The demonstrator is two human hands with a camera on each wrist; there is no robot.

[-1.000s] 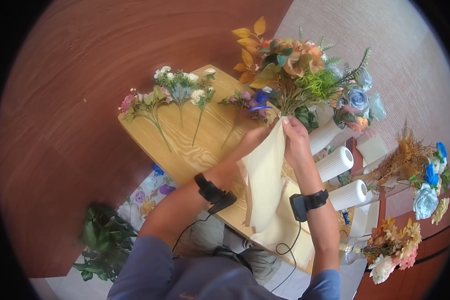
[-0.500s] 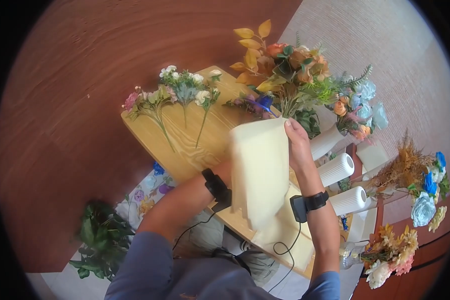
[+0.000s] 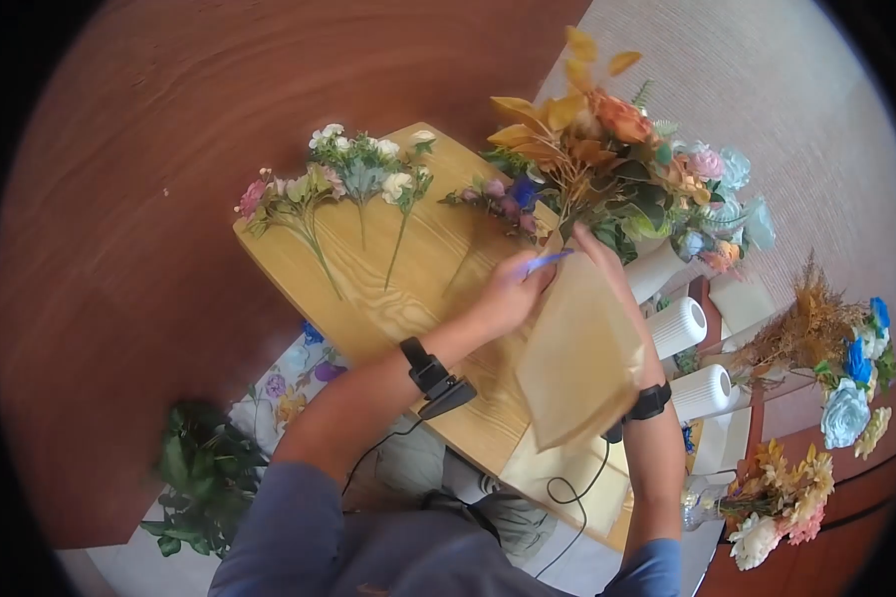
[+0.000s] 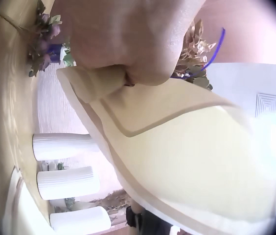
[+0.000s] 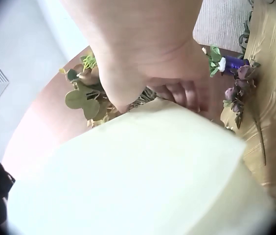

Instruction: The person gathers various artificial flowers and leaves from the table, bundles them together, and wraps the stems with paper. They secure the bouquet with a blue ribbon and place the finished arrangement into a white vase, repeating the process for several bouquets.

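So, far L: dark-green foliage [image 3: 204, 478], low down past the bench [image 3: 408, 279]. Then, on the bench's L part, a stem w/ pink flowers [image 3: 289, 204] & white-flowered stems [image 3: 398, 189], laid approx. in a row. Next, a purple sprig [image 3: 486, 194] w/ a blue ribbon roll [image 3: 524, 194] just beside its blooms.

Mid-view: L hand [image 3: 508, 298] grasps the wrapping paper [image 3: 577, 348], thumb on it nr the upper end (clearest in L wrist view); a thin blue strip [image 3: 550, 261] lies across by the fingers. Paper hangs at a slant, spreading toward the person, partly over the R forearm. Under it, cream sheets [image 3: 558, 478] at the bench's near edge. Bouquet [image 3: 617, 149], orange/yellow, is above the paper's upper end, stems running down to the hands. R hand [image 3: 607, 261] grips round those stems, fingers curled, paper close against it; exact contact part. hidden.

To R: white ribbed vases [image 3: 677, 326], then a glass vase [image 3: 702, 502] w/ peach & white blooms, brown dried sprays [image 3: 801, 313] & blue flowers [image 3: 846, 408].
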